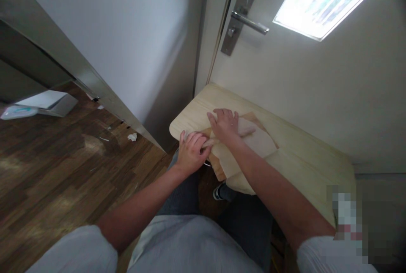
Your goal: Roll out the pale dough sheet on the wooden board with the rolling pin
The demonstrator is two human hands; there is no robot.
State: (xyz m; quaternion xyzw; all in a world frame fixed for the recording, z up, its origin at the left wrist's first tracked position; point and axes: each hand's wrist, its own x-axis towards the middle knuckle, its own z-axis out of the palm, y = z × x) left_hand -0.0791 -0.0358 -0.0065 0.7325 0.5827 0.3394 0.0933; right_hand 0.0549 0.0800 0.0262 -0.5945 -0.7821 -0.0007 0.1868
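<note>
A pale stick, shaped like a rolling pin, lies across a thin cream sheet on the small wooden table. Under the sheet, brown paper-like material shows at the edges and hangs over the near side. My left hand is at the stick's left end, fingers curled over it and thumb below; the tip is partly hidden. Palm down over the middle of the stick, my right hand lies with its fingers spread and stretched out, covering part of it.
The light wooden table stands against a door with a metal handle. On the left is a pale panel. Past it, a white box-like object and a crumpled scrap lie on the wooden floor.
</note>
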